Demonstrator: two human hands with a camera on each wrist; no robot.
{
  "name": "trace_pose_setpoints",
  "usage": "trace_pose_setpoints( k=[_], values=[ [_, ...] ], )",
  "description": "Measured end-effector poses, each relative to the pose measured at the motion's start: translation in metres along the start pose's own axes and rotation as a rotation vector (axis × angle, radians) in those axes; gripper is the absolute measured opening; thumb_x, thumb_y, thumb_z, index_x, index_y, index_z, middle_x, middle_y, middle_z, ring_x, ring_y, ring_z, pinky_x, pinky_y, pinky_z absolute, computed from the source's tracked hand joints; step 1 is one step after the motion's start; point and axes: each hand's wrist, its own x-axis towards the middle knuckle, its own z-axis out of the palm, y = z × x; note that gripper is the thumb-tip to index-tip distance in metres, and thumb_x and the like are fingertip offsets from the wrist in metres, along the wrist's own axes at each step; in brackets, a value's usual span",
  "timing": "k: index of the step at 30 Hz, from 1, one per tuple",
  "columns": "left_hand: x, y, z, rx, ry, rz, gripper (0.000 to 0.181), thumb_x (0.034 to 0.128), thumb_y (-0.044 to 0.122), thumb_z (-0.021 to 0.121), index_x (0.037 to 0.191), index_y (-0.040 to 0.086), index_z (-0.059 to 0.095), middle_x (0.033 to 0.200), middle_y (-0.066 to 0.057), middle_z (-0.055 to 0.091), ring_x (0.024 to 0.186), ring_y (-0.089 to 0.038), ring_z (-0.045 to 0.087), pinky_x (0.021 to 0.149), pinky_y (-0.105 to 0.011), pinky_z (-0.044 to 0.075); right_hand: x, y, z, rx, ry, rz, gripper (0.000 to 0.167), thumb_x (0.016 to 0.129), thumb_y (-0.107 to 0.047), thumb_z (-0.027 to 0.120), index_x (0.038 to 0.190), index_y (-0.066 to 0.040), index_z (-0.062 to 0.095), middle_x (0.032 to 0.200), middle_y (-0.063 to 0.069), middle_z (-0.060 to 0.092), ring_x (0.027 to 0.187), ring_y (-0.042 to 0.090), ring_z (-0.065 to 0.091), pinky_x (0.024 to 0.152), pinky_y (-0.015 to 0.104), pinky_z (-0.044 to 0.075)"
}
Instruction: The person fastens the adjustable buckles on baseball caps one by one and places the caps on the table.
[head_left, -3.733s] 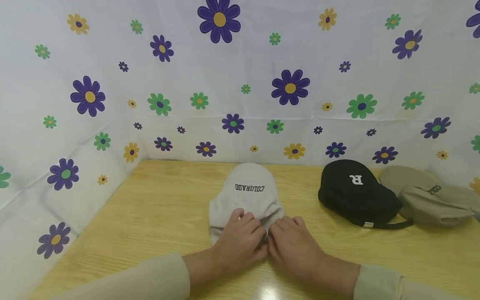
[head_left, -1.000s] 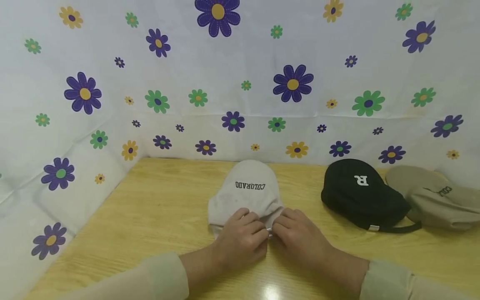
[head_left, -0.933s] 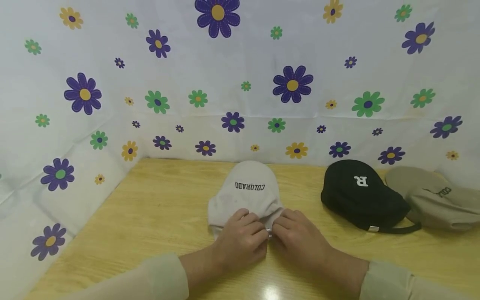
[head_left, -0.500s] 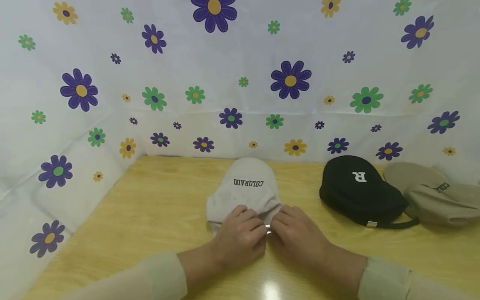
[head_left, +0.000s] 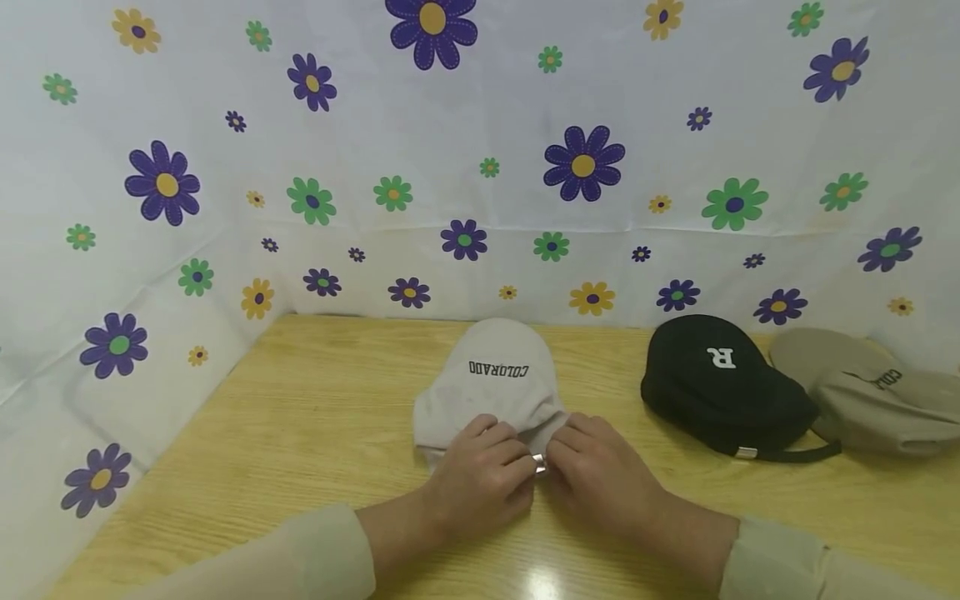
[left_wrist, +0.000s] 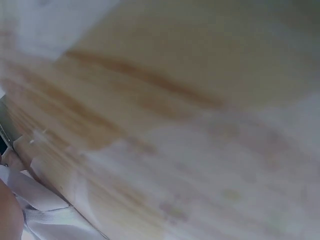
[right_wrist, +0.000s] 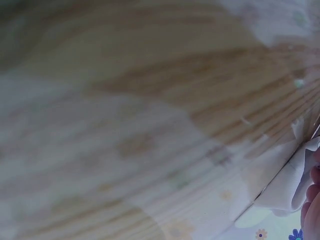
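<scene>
A light grey baseball cap [head_left: 487,392] with COLORADO lettering, upside down from here, lies on the table in the middle of the head view. Both hands work at its near edge. My left hand [head_left: 483,479], fingers curled, grips the cap's strap end. Close beside it, my right hand [head_left: 600,471] pinches the strap from the other side. Between the hands a small silver buckle [head_left: 539,464] shows. The fingertips and most of the strap are hidden behind the hands. In the left wrist view part of the cap [left_wrist: 55,210] appears at the lower left corner.
On the right a black cap [head_left: 720,392] with a white R lies on the table, its strap buckle facing me. A tan cap [head_left: 885,400] sits partly behind it. A flower-patterned cloth [head_left: 517,100] hangs behind the wooden table [head_left: 300,433].
Since the earliest frame the hands have parted slightly and the silver buckle has come into sight between them. It shows more fully now. The caps stay in place; the head view has shifted a little.
</scene>
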Motion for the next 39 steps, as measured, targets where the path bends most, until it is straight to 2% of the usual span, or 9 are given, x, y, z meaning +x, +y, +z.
trace_pose_setpoints(
  k=[9, 18, 39],
  values=[
    [0.0014, -0.0003, -0.0005, -0.013, 0.01, -0.004, 0.006, 0.0715, 0.013, 0.07, 0.069, 0.017, 0.065, 0.074, 0.008, 0.069, 0.073, -0.011, 0.061, 0.075, -0.028, 0.047, -0.001, -0.0002, -0.0028, -0.002, -0.053, 0.08, 0.025, 0.077, -0.011, 0.079, 0.073, -0.016, 0.055, 0.07, -0.008, 0.054, 0.073, 0.009, 0.044, 0.064, 0.024, 0.037],
    [0.0011, -0.0014, 0.0009, -0.008, 0.025, 0.009, 0.008, 0.0703, 0.013, 0.07, 0.068, 0.017, 0.064, 0.073, 0.008, 0.068, 0.072, -0.01, 0.061, 0.073, -0.028, 0.047, -0.0014, 0.0013, -0.0003, -0.048, -0.017, 0.061, 0.03, 0.073, -0.01, 0.078, 0.069, -0.016, 0.049, 0.065, -0.007, 0.047, 0.067, 0.01, 0.039, 0.059, 0.023, 0.032],
    [-0.0002, -0.001, 0.002, -0.026, 0.012, -0.014, 0.008, 0.072, 0.012, 0.066, 0.066, 0.017, 0.063, 0.073, 0.008, 0.068, 0.073, -0.01, 0.061, 0.071, -0.026, 0.046, -0.0018, 0.0031, -0.0005, -0.088, -0.008, 0.091, 0.027, 0.067, -0.009, 0.074, 0.069, -0.016, 0.048, 0.068, -0.006, 0.047, 0.067, 0.012, 0.041, 0.058, 0.024, 0.033]
  ],
)
